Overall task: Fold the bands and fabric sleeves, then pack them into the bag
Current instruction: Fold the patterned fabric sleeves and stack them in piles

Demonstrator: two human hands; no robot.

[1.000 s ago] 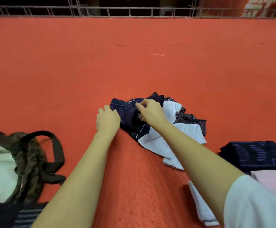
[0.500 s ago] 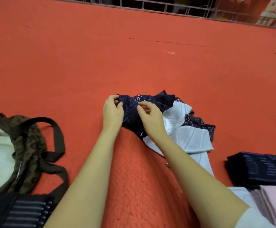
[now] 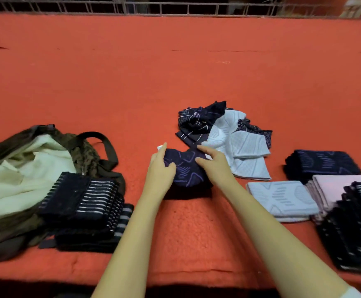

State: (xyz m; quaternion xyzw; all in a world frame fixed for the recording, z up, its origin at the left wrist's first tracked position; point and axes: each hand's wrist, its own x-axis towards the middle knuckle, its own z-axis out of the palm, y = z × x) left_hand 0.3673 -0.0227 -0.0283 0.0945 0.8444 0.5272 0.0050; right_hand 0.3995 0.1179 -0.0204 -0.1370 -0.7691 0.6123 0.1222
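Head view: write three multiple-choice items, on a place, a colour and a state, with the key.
1. The bag lies: A. on the person's left; B. on their right; C. straight ahead.
2. The cloth touched by the left hand and right hand is: A. pink; B. navy; C. cream.
3. The pile behind the hands is: A. folded flat; B. crumpled; C. in the bag.
Key: 1 A, it sits at the left edge; 2 B, dark navy with pale lines; 3 B, its pieces lie tangled.
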